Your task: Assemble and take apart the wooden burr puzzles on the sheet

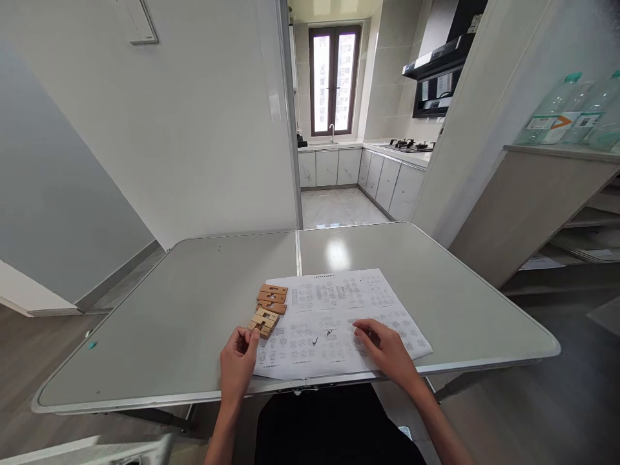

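Observation:
My left hand (237, 359) is closed at the left edge of a printed sheet (339, 309), thumb and forefinger pinched at the near end of the pale wooden puzzle pieces (264, 320). Just beyond them lie several darker brown wooden pieces (272, 298) with cut-out slots, in a row partly over the sheet's edge. Over the right half of the paper rests my right hand (389, 352), its fingers curled and the thumb against the fingertips. Whatever may be between those tips is too small to make out. Small line diagrams cover the sheet, with two darker marks near its middle.
The pale folding table (194, 303) has a metal rim and a centre seam. A small teal bit (92, 345) lies near its left edge. Plastic bottles (557, 116) stand on a shelf unit (542, 194) at right. Beyond the table, a doorway opens onto a kitchen.

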{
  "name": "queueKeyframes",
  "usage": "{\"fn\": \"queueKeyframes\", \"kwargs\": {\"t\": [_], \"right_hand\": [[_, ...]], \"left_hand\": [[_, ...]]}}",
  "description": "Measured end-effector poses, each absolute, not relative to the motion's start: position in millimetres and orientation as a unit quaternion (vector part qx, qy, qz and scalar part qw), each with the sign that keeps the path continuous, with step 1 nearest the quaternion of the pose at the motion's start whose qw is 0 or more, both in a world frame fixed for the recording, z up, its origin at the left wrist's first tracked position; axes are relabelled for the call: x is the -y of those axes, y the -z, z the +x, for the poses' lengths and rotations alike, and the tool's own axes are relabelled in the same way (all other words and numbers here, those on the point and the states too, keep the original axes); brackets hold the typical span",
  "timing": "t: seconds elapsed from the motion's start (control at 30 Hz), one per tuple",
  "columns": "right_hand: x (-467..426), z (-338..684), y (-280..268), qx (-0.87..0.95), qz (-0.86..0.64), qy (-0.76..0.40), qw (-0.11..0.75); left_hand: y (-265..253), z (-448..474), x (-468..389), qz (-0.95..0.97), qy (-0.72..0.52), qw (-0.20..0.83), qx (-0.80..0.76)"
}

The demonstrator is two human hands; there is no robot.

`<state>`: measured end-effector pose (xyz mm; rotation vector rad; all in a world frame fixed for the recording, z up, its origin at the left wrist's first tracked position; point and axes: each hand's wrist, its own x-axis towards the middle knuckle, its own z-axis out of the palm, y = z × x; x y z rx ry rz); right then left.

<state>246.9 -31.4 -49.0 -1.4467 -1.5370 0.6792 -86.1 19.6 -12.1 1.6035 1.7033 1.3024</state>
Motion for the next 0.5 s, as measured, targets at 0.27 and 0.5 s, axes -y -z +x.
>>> {"fn": "queueKeyframes", "kwargs": {"t": [0.27, 0.5], "right_hand": [[30.6, 247.6, 48.8, 0.620, -0.584, -0.276, 0.446], [31.7, 246.7, 47.0, 0.618, -0.582, -0.283, 0.447]], "left_hand": [[-4.5, -51.9, -50.0, 0.733, -0.317, 0.020, -0.602], [-2.6, -36.5, -95.7, 0.735, -0.130, 0.006, -0.666]]}}
